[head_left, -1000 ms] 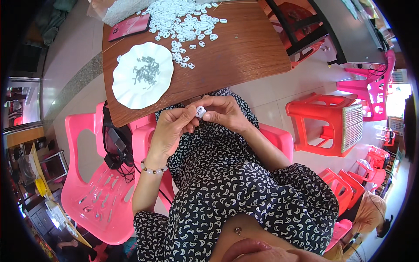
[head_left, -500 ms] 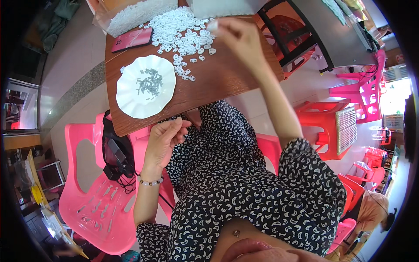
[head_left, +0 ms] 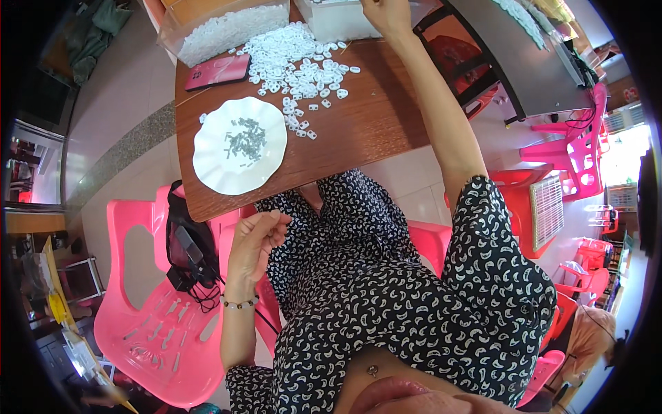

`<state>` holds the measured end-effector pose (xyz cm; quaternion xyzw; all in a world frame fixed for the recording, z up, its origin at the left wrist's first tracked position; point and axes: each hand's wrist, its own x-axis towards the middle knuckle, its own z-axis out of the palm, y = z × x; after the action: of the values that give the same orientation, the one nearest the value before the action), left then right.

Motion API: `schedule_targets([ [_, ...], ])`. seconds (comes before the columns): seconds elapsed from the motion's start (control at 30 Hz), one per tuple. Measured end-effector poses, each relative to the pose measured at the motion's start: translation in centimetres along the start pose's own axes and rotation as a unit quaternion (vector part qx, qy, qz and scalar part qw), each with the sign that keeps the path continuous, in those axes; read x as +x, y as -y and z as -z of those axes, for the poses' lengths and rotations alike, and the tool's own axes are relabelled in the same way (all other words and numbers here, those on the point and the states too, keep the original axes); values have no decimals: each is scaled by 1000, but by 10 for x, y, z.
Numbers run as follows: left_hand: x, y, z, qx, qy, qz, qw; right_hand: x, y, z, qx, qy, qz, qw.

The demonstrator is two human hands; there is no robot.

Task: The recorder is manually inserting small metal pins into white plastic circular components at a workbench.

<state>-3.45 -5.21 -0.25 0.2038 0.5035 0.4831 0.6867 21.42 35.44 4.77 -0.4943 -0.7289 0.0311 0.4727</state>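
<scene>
My left hand is closed above my lap, just off the table's near edge. Its thumb and fingers are pressed together, and whatever may be between them is hidden. My right hand reaches over the white box at the far side, its fingertips cut off by the picture's upper edge. Small white two-holed plastic pieces lie heaped and scattered on the brown table. A white wavy-edged plate holds a pile of small grey slivers.
Beside the white box stands a clear container full of white pieces. A pink phone-like case lies near the heap. A pink chair bears a black bag; a red stool is to the right.
My right hand has moved away and up from beside the heap, where it pinched a small white piece, to the white box. The left hand stays closed above my lap. The view has shifted slightly.
</scene>
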Motion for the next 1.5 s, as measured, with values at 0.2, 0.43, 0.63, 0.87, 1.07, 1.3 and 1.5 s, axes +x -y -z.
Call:
schedule_targets([
  [0.2, 9, 3, 0, 0, 5, 29, 1000, -114, 21, 20, 55, 179, 33, 982],
  [0.43, 12, 4, -4, 7, 16, 35, 999, -164, 28, 21, 11, 254, 26, 967],
  [0.63, 9, 3, -5, 12, 11, 25, 1000, -169, 30, 13, -51, 246, 67, 966],
  [0.87, 18, -1, -14, 54, 26, 6, 998, -169, 35, 20, 15, 281, -23, 959],
  [1.07, 51, -16, -40, 159, 30, -69, 984, -182, 43, 36, 113, 246, -44, 962],
  [1.3, 103, -34, -84, 190, -12, -132, 973, -192, 92, 74, 186, 237, -2, 954],
  [1.5, 114, -27, -90, 203, 11, -148, 968, -201, 94, 76, 214, 226, 24, 950],
])
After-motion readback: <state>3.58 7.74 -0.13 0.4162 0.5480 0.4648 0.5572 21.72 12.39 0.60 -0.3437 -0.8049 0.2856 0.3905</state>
